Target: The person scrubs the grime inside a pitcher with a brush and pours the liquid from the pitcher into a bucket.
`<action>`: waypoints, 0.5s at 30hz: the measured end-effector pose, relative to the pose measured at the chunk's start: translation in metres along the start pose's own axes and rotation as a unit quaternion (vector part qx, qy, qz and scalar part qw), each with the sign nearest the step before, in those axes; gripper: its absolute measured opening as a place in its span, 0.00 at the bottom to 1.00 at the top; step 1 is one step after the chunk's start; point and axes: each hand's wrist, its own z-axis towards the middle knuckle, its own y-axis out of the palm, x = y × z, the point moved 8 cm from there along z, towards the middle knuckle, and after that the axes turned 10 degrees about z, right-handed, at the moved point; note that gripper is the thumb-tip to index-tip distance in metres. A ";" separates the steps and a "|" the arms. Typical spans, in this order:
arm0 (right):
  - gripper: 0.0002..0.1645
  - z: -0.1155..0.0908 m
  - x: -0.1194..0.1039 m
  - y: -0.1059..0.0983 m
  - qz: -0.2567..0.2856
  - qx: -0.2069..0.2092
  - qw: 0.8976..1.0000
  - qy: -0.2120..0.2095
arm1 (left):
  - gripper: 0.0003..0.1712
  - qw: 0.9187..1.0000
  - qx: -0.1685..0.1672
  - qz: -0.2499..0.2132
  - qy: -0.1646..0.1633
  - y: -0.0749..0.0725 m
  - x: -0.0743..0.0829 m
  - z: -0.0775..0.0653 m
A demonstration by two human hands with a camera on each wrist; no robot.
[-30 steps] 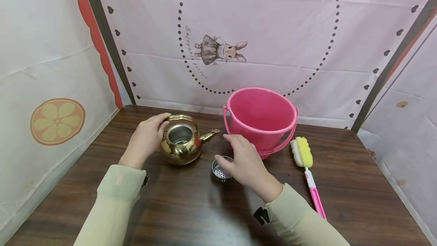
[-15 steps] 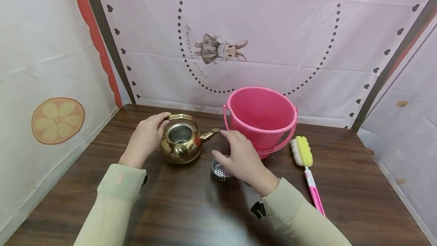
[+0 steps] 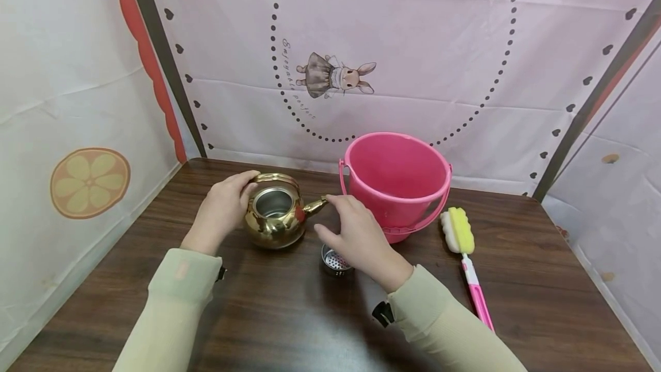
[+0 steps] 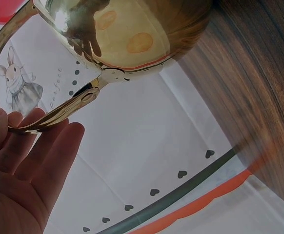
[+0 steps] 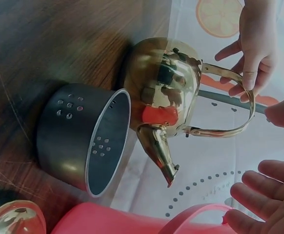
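A shiny gold teapot (image 3: 273, 233) stands lidless on the table at centre left, its spout pointing right. My left hand (image 3: 219, 208) pinches the top of its hoop handle (image 4: 44, 122) between thumb and fingers. My right hand (image 3: 361, 240) hovers with fingers spread, holding nothing. In the head view its fingertips overlap the spout tip; the right wrist view shows them apart from the spout (image 5: 157, 148). Below the right hand sits a small metal strainer cup (image 3: 334, 261) with holes in its base, partly covered by the hand in the head view.
A pink bucket (image 3: 397, 205) with its handle lowered stands behind the right hand. To its right lies a sponge brush (image 3: 458, 231) with a yellow and white head. A gold round lid-like piece (image 5: 17, 219) shows beside the strainer in the right wrist view. Printed cloth walls enclose the table.
My right hand has drifted left and slightly forward, from over the strainer's right side toward the teapot's spout. The left hand keeps its hold and the teapot stays in place.
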 end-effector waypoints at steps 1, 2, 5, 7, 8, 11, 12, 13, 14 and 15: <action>0.35 0.001 -0.001 0.000 -0.002 0.001 1.000 -0.002 | 0.17 1.000 0.000 0.000 0.000 0.000 0.000 0.000; 0.35 0.002 -0.002 0.001 -0.003 0.001 1.000 -0.003 | 0.17 1.000 0.000 0.000 -0.001 0.000 -0.001 0.000; 0.35 0.004 -0.004 0.001 -0.005 0.000 1.000 -0.007 | 0.17 1.000 0.001 0.000 -0.001 0.001 -0.001 0.000; 0.35 0.005 -0.005 0.002 -0.005 -0.001 1.000 -0.008 | 0.17 1.000 0.002 0.000 -0.001 0.001 -0.002 0.000; 0.35 0.005 -0.005 0.002 -0.005 -0.004 1.000 -0.007 | 0.17 1.000 0.003 0.000 0.000 0.001 -0.002 0.000; 0.35 0.007 -0.006 0.004 -0.004 -0.010 1.000 -0.002 | 0.17 1.000 0.003 -0.001 0.000 0.001 -0.002 0.000; 0.35 0.007 -0.006 0.004 -0.003 -0.014 1.000 0.001 | 0.17 1.000 0.003 -0.001 0.000 0.001 -0.002 0.000; 0.35 0.008 -0.006 0.005 -0.001 -0.017 1.000 0.003 | 0.17 1.000 0.003 -0.001 0.001 0.001 -0.002 0.000; 0.36 0.009 -0.006 0.006 0.000 -0.020 1.000 0.006 | 0.17 1.000 0.003 -0.001 0.001 0.001 -0.002 0.000; 0.36 0.009 -0.006 0.006 0.002 -0.023 1.000 0.008 | 0.17 1.000 0.003 -0.001 0.001 0.001 -0.002 -0.001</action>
